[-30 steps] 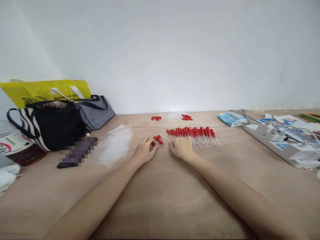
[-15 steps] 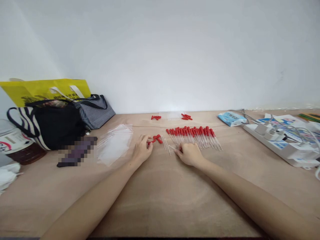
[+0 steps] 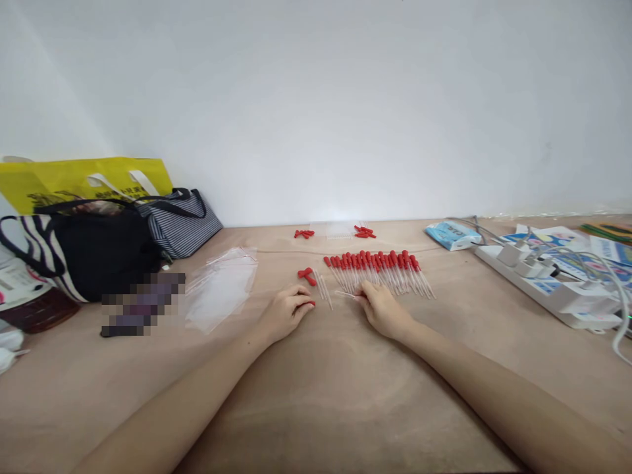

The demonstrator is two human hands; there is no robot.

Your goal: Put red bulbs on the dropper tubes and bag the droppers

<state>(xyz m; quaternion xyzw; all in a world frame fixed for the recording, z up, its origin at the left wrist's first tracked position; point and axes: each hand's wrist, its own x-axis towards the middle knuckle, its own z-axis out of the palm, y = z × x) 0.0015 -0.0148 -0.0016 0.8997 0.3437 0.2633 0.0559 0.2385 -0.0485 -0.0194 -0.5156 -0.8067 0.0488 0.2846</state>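
My left hand [image 3: 289, 311] is closed on a red rubber bulb [image 3: 311, 303], whose end pokes out past the fingertips. Pinched in my right hand [image 3: 382, 308] is a thin clear tube [image 3: 345, 295] that points left. Between the hands lie several loose clear tubes [image 3: 324, 291], with a few loose red bulbs [image 3: 307, 275] just left of them. Beyond my right hand stretches a row of tubes with red bulbs on their ends [image 3: 380, 262]; the hand covers part of its near edge.
Clear plastic bags [image 3: 222, 289] lie on the left, near a pixelated dark object [image 3: 143, 306]. Farther left stand a black bag [image 3: 108, 250], a striped bag [image 3: 185, 224] and a bottle [image 3: 37, 309]. At right are a blue packet [image 3: 451, 234] and a power strip [image 3: 543, 289] with cables.
My left hand has drawn nearer to me and to the right with a red bulb, away from the loose bulbs. My right hand still holds a tube, now turned nearly level. The view has shifted slightly.
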